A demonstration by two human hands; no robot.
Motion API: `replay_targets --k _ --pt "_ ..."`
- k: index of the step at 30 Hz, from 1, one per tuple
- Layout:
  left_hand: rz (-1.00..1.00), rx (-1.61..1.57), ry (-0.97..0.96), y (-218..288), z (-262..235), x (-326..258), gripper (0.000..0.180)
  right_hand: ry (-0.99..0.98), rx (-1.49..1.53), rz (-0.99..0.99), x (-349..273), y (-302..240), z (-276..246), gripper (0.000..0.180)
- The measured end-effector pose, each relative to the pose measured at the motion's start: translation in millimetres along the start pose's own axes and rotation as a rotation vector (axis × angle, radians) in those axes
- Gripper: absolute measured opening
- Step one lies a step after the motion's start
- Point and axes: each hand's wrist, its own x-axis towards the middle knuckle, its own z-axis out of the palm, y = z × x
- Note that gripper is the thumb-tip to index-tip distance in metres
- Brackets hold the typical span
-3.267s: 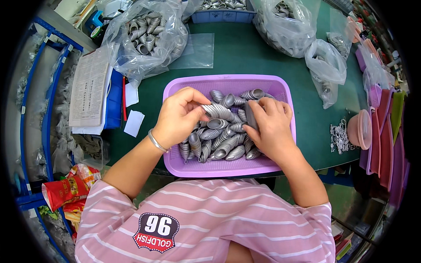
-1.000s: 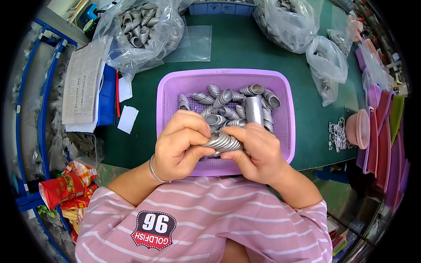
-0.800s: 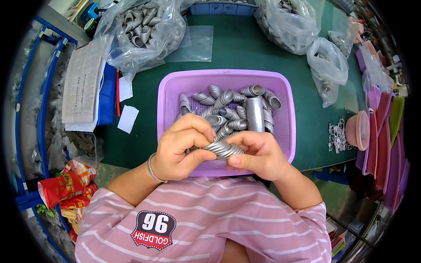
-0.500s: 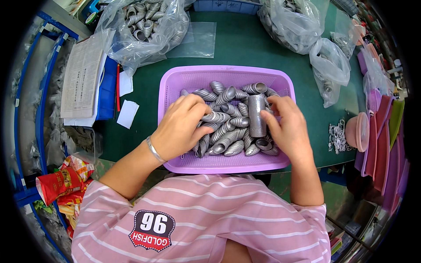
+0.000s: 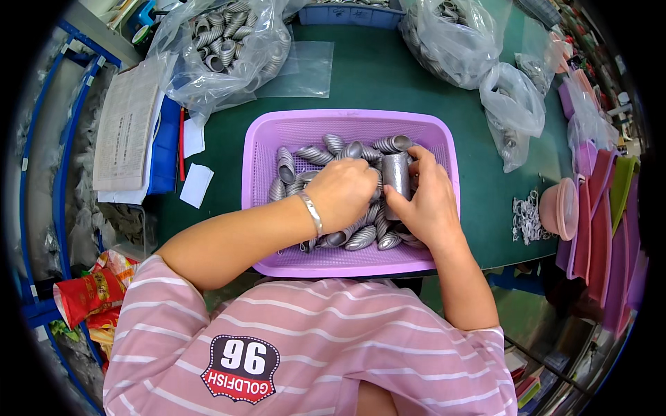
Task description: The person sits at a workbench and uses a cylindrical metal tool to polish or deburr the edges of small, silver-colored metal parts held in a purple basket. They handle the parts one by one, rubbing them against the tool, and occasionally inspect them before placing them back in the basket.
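Observation:
In a purple plastic basket lie many grey, spirally ridged metal tubes with slanted open ends. My right hand grips a smooth grey metal cylinder, standing near upright among the tubes, with the thumb on its near side and the fingers behind. Close to its left side is my left hand, a bracelet at its wrist. Its fingers are curled in over the tubes, and what they hold, if anything, is hidden beneath the hand.
Clear bags of similar tubes stand on the green table, at the far left and far right. A blue bin is at the back. White small parts lie by a pink cup at right. Papers are at left.
My left hand has moved right across the basket toward the cylinder, and its fingers have closed. My right hand stays on the cylinder. The whole view has shifted slightly.

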Motion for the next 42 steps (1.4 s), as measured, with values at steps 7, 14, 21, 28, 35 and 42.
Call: replay_targets --k 7,14,21,28,35,42 --pt "-0.31 -0.606 0.092 18 -45 -18 0.032 0.138 0.099 -0.182 1 11 2 0.041" --pt "-0.369 -1.32 0.308 19 -45 -34 0.034 -0.126 0.668 -0.114 -3 -15 -12 0.032" --pt "-0.419 -1.524 0.345 15 -48 -42 0.037 -0.117 0.718 -0.146 -1 -41 -4 0.032" --pt "-0.483 -1.625 0.241 8 -42 -47 0.034 0.037 0.555 -0.293 -3 -35 5 0.028" --pt "-0.177 -1.46 0.42 9 -32 -45 0.035 0.011 0.734 -0.198 -3 -34 9 0.027" --pt "-0.28 -1.519 0.361 8 -30 -49 0.041 0.118 0.687 -0.335 -3 -31 9 0.03"
